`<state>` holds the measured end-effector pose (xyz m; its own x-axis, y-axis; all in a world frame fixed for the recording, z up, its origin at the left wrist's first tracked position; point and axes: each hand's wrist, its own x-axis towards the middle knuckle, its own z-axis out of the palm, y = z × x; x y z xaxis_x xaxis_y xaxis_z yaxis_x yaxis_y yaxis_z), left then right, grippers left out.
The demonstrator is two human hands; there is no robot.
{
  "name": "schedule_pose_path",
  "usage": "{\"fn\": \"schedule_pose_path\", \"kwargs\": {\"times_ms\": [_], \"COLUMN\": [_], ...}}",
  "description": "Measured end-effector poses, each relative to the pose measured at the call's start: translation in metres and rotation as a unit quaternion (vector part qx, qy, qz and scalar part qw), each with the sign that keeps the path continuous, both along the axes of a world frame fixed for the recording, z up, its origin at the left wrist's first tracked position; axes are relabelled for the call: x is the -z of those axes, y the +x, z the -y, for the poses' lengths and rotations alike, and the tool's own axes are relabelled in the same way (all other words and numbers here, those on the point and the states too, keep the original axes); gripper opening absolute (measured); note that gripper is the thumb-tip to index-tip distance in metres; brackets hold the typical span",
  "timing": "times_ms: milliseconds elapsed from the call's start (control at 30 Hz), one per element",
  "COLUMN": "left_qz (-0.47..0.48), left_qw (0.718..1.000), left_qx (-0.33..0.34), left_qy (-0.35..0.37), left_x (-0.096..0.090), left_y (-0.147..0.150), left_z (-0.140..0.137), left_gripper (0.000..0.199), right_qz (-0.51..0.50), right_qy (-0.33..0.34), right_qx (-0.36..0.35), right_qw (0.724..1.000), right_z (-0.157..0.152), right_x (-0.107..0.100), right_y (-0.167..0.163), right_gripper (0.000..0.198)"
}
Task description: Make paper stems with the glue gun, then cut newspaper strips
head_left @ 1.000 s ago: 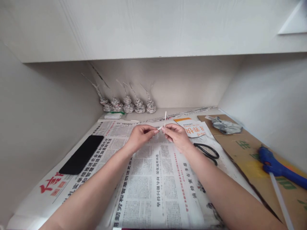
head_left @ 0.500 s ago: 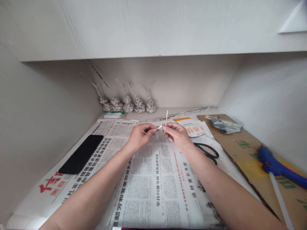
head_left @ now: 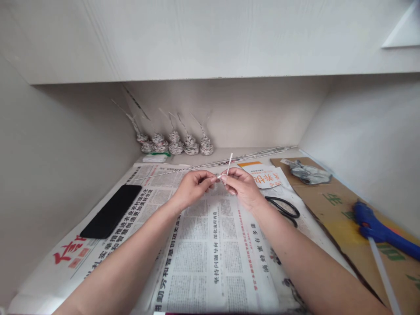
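Between my two hands is a thin white rolled-paper strip [head_left: 229,162], held above the newspaper [head_left: 197,249]. One end of it stands up past the fingers of my right hand [head_left: 242,186], which pinch it. My left hand [head_left: 194,188] is closed too, thumb and forefinger on the small folded part of the same strip. The fingertips hide most of that fold. Black-handled scissors [head_left: 285,206] lie beside my right wrist, their blades out of sight beneath the arm.
Several gourd-shaped woven paper pieces [head_left: 190,145] stand along the back wall. Long thin paper rods [head_left: 249,155] lie in front. A black phone [head_left: 111,211] is at left. On the right, cardboard [head_left: 331,214] carries a blue glue gun [head_left: 370,223] and a crumpled cloth [head_left: 310,172].
The upright end of the strip has tilted slightly to the right. My fingertips have drawn a little closer together over the fold. The other things have stayed put.
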<state>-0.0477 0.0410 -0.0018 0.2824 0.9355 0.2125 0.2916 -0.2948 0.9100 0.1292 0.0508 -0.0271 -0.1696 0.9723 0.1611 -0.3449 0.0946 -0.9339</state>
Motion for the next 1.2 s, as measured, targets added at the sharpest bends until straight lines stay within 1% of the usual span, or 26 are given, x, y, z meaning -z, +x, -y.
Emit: {"fn": "schedule_pose_path", "kwargs": {"times_ms": [200,433,600,733,800,900,967,1067,1133,1200], "left_qz": [0.012,0.05,0.056,0.063,0.053,0.005,-0.036,-0.075,-0.071,-0.044], "left_qw": [1.0,0.997,0.993,0.989,0.989,0.985,0.975,0.961,0.961,0.968], "left_qx": [-0.017,-0.031,-0.041,-0.027,-0.027,-0.052,-0.073,-0.099,-0.118,-0.131], "left_qy": [0.01,0.043,0.097,0.131,0.136,0.166,0.206,0.248,0.238,0.209], "left_x": [0.003,0.003,0.001,-0.004,-0.006,-0.008,-0.009,-0.009,-0.008,-0.006], "left_y": [-0.002,0.0,0.001,0.002,0.002,0.002,0.001,-0.001,-0.002,-0.003], "left_z": [-0.004,-0.002,0.001,0.005,0.007,0.01,0.012,0.011,0.008,0.005], "left_gripper": [0.026,0.024,0.02,0.019,0.02,0.022,0.023,0.022,0.021,0.021], "right_qz": [-0.029,-0.004,-0.007,-0.005,-0.006,-0.004,0.013,0.081,0.137,0.185], "right_qy": [-0.007,-0.008,-0.005,-0.009,-0.009,-0.004,0.005,0.035,0.058,0.079], "right_qx": [0.023,0.0,0.003,0.003,0.004,0.0,0.001,0.01,0.015,0.011], "right_qw": [0.999,1.0,1.0,1.0,1.0,1.0,1.0,0.996,0.989,0.98], "right_z": [-0.004,-0.003,-0.002,-0.002,-0.003,-0.003,-0.003,-0.003,-0.001,0.0], "right_x": [-0.003,-0.001,-0.001,-0.002,-0.002,-0.001,0.0,0.003,0.003,0.004], "right_y": [0.005,0.004,0.004,0.004,0.004,0.004,0.005,0.005,0.005,0.003], "right_gripper": [0.021,0.024,0.023,0.022,0.022,0.022,0.022,0.02,0.019,0.018]}}
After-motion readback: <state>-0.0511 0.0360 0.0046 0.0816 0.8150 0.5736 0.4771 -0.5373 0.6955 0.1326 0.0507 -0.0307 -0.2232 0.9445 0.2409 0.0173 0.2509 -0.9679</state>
